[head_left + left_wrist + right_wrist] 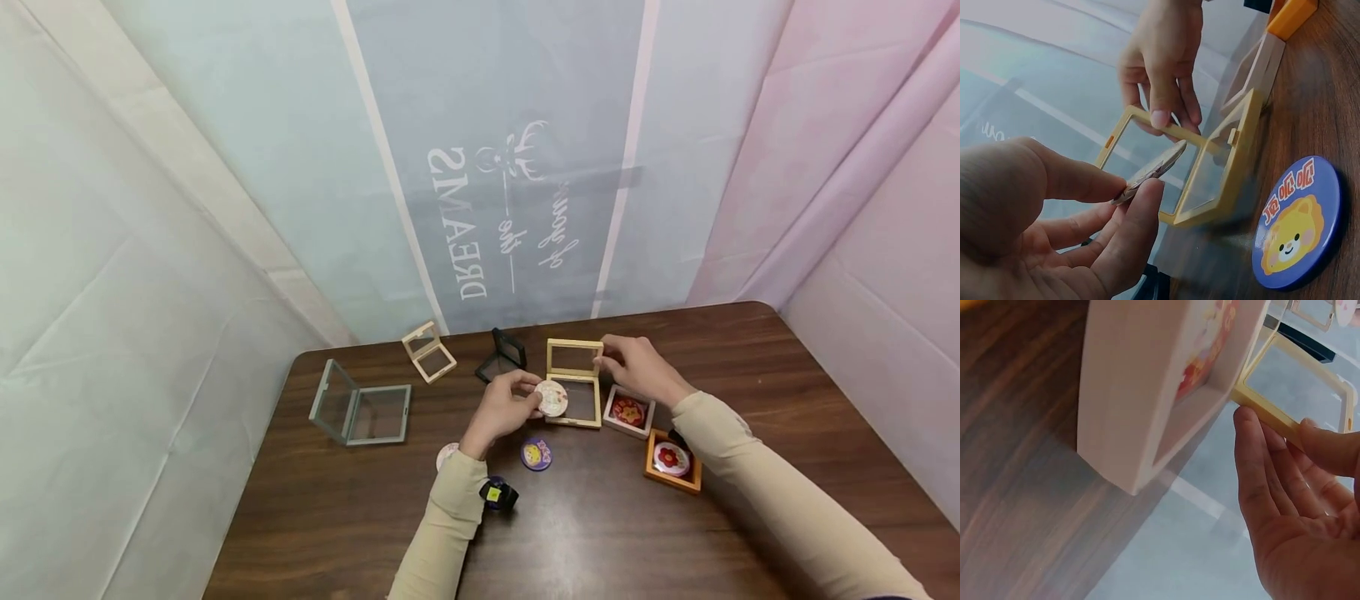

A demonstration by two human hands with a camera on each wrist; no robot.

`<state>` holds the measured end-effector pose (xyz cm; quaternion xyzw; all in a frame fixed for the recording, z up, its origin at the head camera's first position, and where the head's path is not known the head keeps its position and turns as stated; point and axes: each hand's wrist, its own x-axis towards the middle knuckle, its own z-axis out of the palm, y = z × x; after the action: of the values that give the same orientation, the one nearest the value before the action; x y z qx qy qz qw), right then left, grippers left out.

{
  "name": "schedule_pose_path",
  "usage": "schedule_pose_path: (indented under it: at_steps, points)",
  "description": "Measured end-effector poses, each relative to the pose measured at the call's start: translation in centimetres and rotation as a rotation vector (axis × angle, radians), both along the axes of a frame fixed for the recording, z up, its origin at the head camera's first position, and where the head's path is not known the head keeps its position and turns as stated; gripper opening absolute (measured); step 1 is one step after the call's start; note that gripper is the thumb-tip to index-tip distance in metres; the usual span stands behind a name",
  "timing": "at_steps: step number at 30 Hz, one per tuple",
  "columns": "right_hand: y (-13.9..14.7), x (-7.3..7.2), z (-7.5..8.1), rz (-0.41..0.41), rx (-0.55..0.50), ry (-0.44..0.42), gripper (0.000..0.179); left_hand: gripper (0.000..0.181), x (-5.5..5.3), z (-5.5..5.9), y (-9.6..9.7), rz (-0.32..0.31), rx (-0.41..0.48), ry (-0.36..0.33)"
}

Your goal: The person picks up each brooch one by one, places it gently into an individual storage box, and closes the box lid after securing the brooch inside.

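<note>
My left hand (504,407) pinches a round, pale badge (553,398) between thumb and fingers. In the left wrist view the badge (1159,169) is tilted, nearly edge-on, in front of a yellow display frame (1244,147). That hinged frame (585,423) lies on the table with its lid raised and clear film in both halves. My right hand (639,365) grips the side of the raised lid (1266,414) between thumb and fingers. Close to the left hand, a purple-blue badge (536,454) lies face up, with a yellow lion (1294,234) and red characters on it.
Right of the yellow frame are a whitish frame (628,430) holding a red badge and an orange frame (673,483) with a flower badge. Leftward stand open black (497,367), cream (448,367) and grey-green (407,417) frames. Another badge (444,454) is partly behind the left wrist.
</note>
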<state>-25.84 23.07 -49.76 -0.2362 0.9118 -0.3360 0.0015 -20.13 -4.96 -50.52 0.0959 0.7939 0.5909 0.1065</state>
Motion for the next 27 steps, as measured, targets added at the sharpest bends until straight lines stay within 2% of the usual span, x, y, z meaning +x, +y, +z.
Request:
schedule_pose_path:
  at_steps: [9, 16, 21, 27]
  points:
    - [0.2, 1.2, 0.2, 0.02, -0.024, -0.116, 0.008, 0.025, -0.1, -0.1, 0.2, 0.017, 0.033, -0.028]
    - [0.4, 2.0, 0.3, 0.039, 0.011, -0.083, 0.006, 0.022, -0.1, -0.3, 0.7, 0.022, 0.03, -0.034]
    - [0.5, 2.8, 0.4, 0.045, 0.009, -0.099, 0.006, 0.021, 0.2, -0.3, 1.3, 0.014, -0.037, 0.006]
    - [0.5, 3.9, 0.6, 0.028, -0.02, -0.126, 0.006, 0.019, 0.6, -0.7, 1.7, 0.005, -0.062, -0.035]
